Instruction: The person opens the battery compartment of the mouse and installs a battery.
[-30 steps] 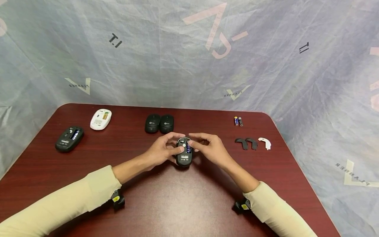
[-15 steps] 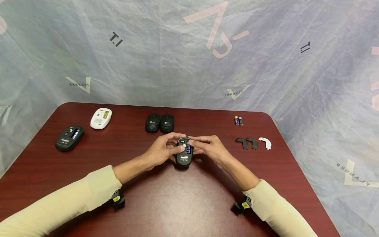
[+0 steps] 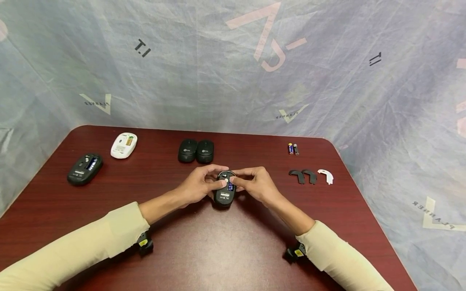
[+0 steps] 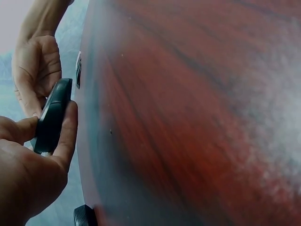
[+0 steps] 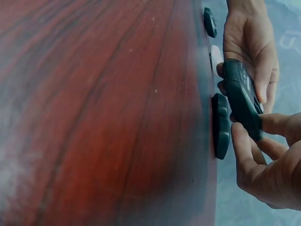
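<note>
A black computer mouse point(image 3: 223, 198) is held underside up between both hands above the table. Its battery bay is uncovered, and a blue battery point(image 3: 231, 186) lies in it. My left hand point(image 3: 197, 185) grips the mouse from its left side, thumb across the underside. From the other side my right hand point(image 3: 259, 186) pinches the upper right part, its thumb at the upper end of the battery. In the right wrist view, the right fingers curl around one end of the mouse point(image 5: 241, 96). The left wrist view shows the left fingers beneath the mouse point(image 4: 54, 115).
Two black mice point(image 3: 196, 151) stand upright side by side behind the hands. At the left lie an overturned black mouse point(image 3: 85, 169) and a white mouse point(image 3: 123, 146), batteries showing. To the right are two batteries point(image 3: 293, 148), two black covers point(image 3: 303, 176) and a white cover point(image 3: 326, 176).
The held mouse has turned slightly, its near end shifting a little left and towards me. The right thumb has shifted slightly on it. The left hand's grip is nearly unchanged.
</note>
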